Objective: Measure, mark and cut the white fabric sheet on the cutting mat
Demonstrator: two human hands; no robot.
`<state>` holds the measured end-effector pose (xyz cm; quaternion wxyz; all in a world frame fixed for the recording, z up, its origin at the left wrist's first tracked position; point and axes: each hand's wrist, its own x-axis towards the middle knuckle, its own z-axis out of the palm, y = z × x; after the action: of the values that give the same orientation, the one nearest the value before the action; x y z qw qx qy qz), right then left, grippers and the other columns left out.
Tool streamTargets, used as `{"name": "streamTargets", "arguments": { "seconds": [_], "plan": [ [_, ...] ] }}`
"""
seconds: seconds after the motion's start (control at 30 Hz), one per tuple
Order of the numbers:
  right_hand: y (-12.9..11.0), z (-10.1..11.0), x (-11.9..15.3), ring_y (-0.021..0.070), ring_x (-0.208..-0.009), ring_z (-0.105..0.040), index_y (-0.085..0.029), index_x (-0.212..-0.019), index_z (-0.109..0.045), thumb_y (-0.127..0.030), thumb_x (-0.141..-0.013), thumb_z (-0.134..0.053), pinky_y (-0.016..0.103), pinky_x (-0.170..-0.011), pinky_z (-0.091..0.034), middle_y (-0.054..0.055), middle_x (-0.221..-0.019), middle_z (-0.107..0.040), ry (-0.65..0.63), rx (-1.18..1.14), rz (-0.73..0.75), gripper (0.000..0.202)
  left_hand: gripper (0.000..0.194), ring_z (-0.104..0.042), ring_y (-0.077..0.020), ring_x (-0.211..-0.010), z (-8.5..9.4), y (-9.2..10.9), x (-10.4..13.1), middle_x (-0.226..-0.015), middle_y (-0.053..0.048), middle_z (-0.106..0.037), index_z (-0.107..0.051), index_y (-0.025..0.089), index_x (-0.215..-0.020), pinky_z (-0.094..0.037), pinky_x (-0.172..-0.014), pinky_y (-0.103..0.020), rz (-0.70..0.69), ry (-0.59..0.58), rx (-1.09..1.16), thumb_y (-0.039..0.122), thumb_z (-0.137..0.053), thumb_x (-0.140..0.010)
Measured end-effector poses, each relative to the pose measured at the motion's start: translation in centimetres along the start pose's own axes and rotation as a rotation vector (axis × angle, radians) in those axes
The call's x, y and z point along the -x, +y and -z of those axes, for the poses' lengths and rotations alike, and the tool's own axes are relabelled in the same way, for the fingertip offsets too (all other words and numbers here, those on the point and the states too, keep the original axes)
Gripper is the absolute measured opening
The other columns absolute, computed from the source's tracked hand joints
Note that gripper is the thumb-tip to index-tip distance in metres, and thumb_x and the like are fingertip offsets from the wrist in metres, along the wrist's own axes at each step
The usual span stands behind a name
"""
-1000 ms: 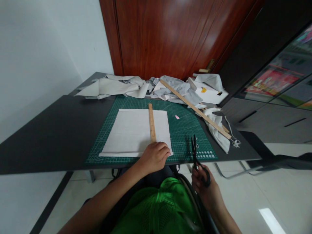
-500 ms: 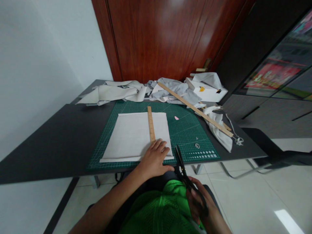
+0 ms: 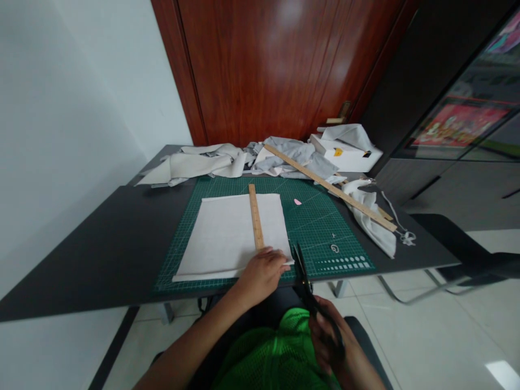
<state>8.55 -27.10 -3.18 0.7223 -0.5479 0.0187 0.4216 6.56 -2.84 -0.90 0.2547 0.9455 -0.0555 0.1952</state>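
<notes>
A rectangle of off-white cloth [image 3: 227, 233] with folded near and far edges lies on the green cutting mat [image 3: 312, 216]. My left hand [image 3: 264, 273] is at its near right corner, thumb and fingers closed on the folded edge. A short wooden ruler [image 3: 255, 214] lies across the cloth, its near end reaching my left fingers. In my right hand [image 3: 331, 330], low in front of the table edge, are black-handled scissors [image 3: 303, 271]. Their blades are slightly apart and point up towards the mat, just right of the cloth's corner.
Crumpled cloth pieces [image 3: 203, 162] lie along the back. A long wooden ruler [image 3: 325, 181] slants over grey cloth and a white drawstring bag [image 3: 365, 211]. Behind stands a white box [image 3: 349, 157]. A pink chip [image 3: 297, 202] and a small cord ring [image 3: 334, 248] rest on the mat.
My left hand has gone from lying spread on the cloth to closed fingers at its near right corner. The scissors stay near the same place, and the view has shifted slightly.
</notes>
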Motion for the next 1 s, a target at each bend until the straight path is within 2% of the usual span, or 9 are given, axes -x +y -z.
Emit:
{"name": "streamTargets", "arguments": {
  "seconds": [0.1,0.23,0.47,0.77,0.87,1.0],
  "plan": [
    [0.4,0.1,0.1,0.0089,-0.042,-0.041,-0.029,-0.127,-0.050,-0.066,-0.068,-0.087,0.020,-0.033,-0.032,-0.009,-0.065,-0.052,-0.005,0.008,-0.016,0.079,0.017,-0.071,-0.0203,-0.100,0.2,0.0,0.2,-0.101,-0.005,-0.075,-0.069,0.020,-0.106,-0.055,-0.095,-0.037,0.024,-0.033,0.098,0.023,-0.052,-0.106],
    [0.4,-0.7,0.7,0.0061,-0.043,-0.037,-0.028,-0.129,-0.051,-0.061,-0.075,-0.085,0.017,-0.036,-0.027,-0.009,-0.065,-0.050,0.079,0.031,0.040,0.072,0.021,-0.070,-0.0181,-0.090,0.8,0.1,0.2,-0.094,-0.003,-0.074,-0.070,0.020,-0.102,-0.053,-0.082,-0.029,0.106,-0.086,0.260,0.027,-0.051,-0.106],
    [-0.9,-2.6,0.3,0.0081,-0.044,-0.036,-0.027,-0.126,-0.051,-0.069,-0.070,-0.084,0.019,-0.037,-0.028,-0.012,-0.058,-0.044,0.073,0.080,0.041,0.077,0.031,-0.061,-0.0153,-0.076,1.5,0.5,-0.1,-0.080,0.000,-0.068,-0.070,0.018,-0.094,-0.045,-0.069,-0.024,0.267,-0.108,0.475,0.037,-0.049,-0.105],
    [-2.1,-3.7,-1.0,0.0088,-0.047,-0.039,-0.027,-0.121,-0.053,-0.065,-0.073,-0.083,0.021,-0.038,-0.026,-0.009,-0.066,-0.051,0.080,0.098,0.104,0.068,0.027,-0.060,-0.0154,-0.076,1.3,0.3,0.0,-0.080,0.000,-0.068,-0.071,0.018,-0.096,-0.043,-0.070,-0.024,0.269,-0.089,0.537,0.037,-0.054,-0.103],
    [-2.1,-4.0,-0.9,0.0093,-0.047,-0.038,-0.027,-0.125,-0.051,-0.065,-0.076,-0.081,0.022,-0.040,-0.027,-0.011,-0.063,-0.047,0.082,0.127,0.114,0.069,0.027,-0.060,-0.0162,-0.077,1.2,0.2,0.0,-0.079,-0.001,-0.068,-0.072,0.018,-0.098,-0.043,-0.069,-0.024,0.265,-0.095,0.522,0.038,-0.054,-0.103],
    [-2.1,-4.3,-0.6,0.0100,-0.049,-0.040,-0.026,-0.126,-0.051,-0.066,-0.072,-0.083,0.023,-0.041,-0.029,-0.010,-0.065,-0.049,0.101,0.130,0.103,0.074,0.028,-0.059,-0.0163,-0.076,1.3,0.3,0.0,-0.079,-0.001,-0.067,-0.072,0.017,-0.098,-0.043,-0.070,-0.025,0.256,-0.096,0.516,0.038,-0.053,-0.103]
  ]
}}
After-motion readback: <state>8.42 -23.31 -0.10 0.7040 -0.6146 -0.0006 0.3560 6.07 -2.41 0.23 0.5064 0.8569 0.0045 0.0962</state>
